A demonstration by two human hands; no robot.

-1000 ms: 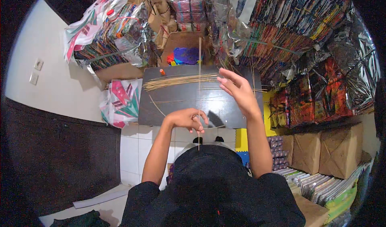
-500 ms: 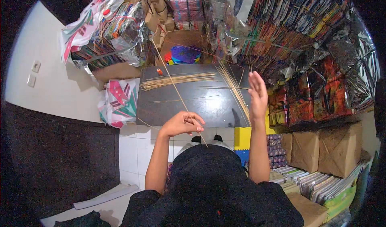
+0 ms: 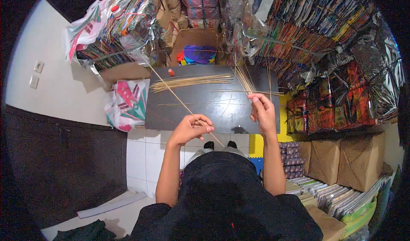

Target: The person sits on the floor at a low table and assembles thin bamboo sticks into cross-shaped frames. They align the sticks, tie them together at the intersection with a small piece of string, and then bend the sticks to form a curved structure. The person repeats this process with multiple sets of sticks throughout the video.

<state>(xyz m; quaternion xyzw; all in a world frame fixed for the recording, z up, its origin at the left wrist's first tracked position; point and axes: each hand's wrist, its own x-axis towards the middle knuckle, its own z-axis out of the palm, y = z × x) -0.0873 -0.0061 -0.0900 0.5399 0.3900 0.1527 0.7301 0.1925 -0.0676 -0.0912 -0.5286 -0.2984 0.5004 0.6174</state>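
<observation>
On the dark counter (image 3: 164, 119), a stick bundle (image 3: 192, 83) lies near the far-left corner, a stick fan (image 3: 243, 76) toward the far-right. The left grip (image 3: 192, 129) pinches one long, thin, straw-coloured stick (image 3: 181, 101) slanting over the near edge; whether the right grip (image 3: 264, 113) pinches the fan, I cannot tell. Single-stick handling seems underway; the next move calls for light fingertips.

The sticks (image 3: 190, 83) are tan, the tabletop (image 3: 164, 118) dark grey, the mat (image 3: 256, 143) yellow and blue.

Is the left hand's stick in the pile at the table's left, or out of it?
Out: the left hand holds the thin stick, which slants across the pile in view rather than lying along it.
</observation>
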